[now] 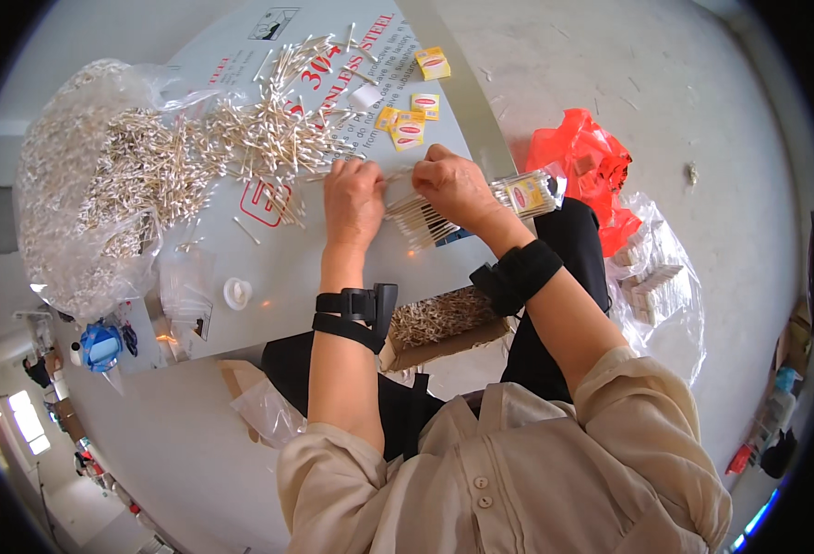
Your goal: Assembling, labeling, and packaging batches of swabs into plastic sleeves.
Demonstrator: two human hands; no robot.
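Cotton swabs (269,134) lie in a loose heap on the grey table, spilling from a big clear plastic bag (52,185) at the left. My left hand (353,198) is closed at the table's middle, beside the heap; what its fingertips pinch is too small to make out. To its right, my right hand (453,185) is closed too, its fingertips hiding what they hold. Under and beside the right hand lies a row of cotton swabs (416,222), side by side. Close to the right wrist is a clear pack of swabs with a yellow label (524,195).
Several yellow cards (408,129) lie at the table's far right. A small white round lid (237,294) sits near the front edge. Below stands a cardboard box of swabs (444,319). A red plastic bag (578,166) and a clear bag of packs (652,277) are at the right.
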